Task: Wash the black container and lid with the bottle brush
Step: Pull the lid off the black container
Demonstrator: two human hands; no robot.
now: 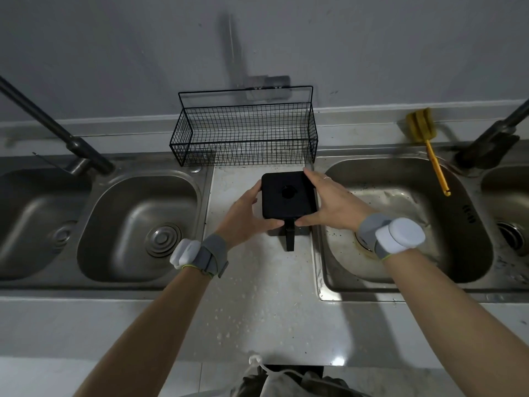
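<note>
Black container (287, 196), lid (286, 186) on, sits on the wet worktop (263, 296) strip between two sinks. A black handle-like tab (290, 237) juts from its near side. My left hand (246, 217) cups the left edge, thumb under the near corner; my right hand (329, 203) clasps the right edge, fingers along the far corner. Both grip the container. White pods strapped to both my wrists. Wire basket (243, 133) just behind it, against the wall. Right sink (400, 224) speckled with grime. Bottle brush (426, 144), yellow, lies on that sink's far rim, untouched. Left sink (137, 224) with a faucet (57, 127) behind it.
</note>
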